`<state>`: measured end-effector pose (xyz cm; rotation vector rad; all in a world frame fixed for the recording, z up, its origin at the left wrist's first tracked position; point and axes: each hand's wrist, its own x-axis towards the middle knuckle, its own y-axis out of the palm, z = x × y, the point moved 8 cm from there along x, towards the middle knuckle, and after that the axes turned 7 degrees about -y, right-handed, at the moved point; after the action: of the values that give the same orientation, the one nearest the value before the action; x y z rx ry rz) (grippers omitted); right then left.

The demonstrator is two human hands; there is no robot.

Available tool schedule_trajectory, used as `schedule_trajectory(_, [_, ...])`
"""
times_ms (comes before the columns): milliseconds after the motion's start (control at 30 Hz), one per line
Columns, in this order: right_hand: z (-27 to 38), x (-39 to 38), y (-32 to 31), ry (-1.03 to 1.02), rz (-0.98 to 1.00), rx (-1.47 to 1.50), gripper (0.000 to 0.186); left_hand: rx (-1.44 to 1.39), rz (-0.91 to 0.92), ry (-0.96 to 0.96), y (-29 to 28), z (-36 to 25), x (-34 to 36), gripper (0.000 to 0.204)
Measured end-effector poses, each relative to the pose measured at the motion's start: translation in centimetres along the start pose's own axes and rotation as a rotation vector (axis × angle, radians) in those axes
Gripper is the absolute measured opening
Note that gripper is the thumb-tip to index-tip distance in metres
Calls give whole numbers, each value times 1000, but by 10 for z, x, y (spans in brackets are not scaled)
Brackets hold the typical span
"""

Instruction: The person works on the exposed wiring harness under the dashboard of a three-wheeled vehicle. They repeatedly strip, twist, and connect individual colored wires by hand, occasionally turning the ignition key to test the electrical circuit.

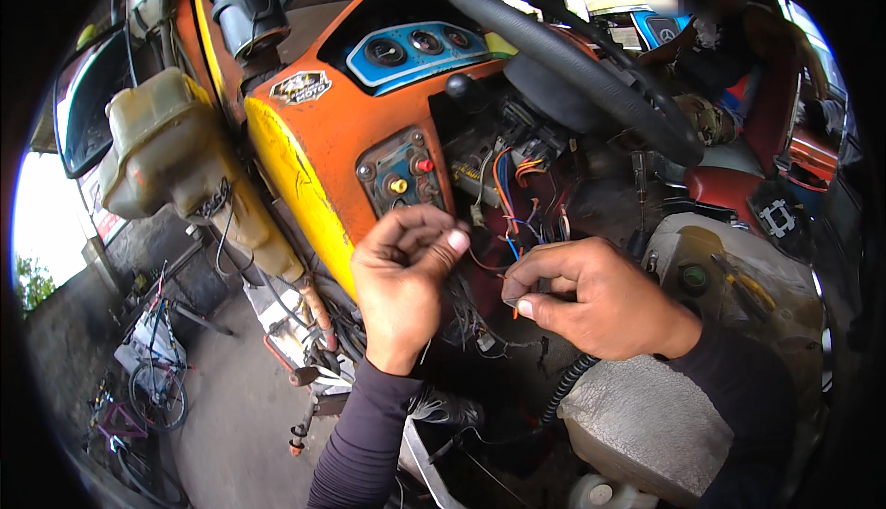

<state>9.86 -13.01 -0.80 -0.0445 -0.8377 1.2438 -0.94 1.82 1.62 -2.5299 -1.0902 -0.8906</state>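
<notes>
My left hand (402,283) is raised in front of the orange dashboard (305,135), thumb and fingers pinched together. Whatever sits between those fingertips is too small to make out. To its right, my right hand (600,299) pinches a thin wire, its orange end (515,313) poking out below the thumb. Behind both hands, a bundle of orange, blue and red wires (506,186) hangs from the black steering column under the steering wheel (572,57). More loose dark wires (475,320) dangle between my hands. Red and yellow knobs (411,175) sit on a small metal panel beside my left hand.
Pliers with yellow-orange handles (743,283) lie on a worn cover at the right. A grey block-like cushion (646,407) is below my right forearm. A cloudy plastic tank (166,149) is mounted at the left. Another person (738,57) is at the upper right. Bicycles (152,389) stand by the wall.
</notes>
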Motion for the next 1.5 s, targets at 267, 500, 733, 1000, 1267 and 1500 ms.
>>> schedule_trajectory(267, [30,-5,-13,-306,-246,5,11,-110,32,394,41,-45,48,25])
schedule_trajectory(500, [21,-4,-13,-275,-231,25,13,-98,47,424,36,-23,62,31])
schedule_trajectory(733, [30,-7,-17,-309,-223,19,13,-136,70,481,44,-31,67,29])
schedule_trajectory(1000, [26,-7,-14,-178,-123,23,13,-218,37,305,62,-42,68,31])
schedule_trajectory(1267, [26,-5,-18,-229,-177,80,13,-197,105,307,58,-41,71,30])
schedule_trajectory(1500, [34,-7,-24,-83,-184,129,12,-224,110,306,55,-43,71,31])
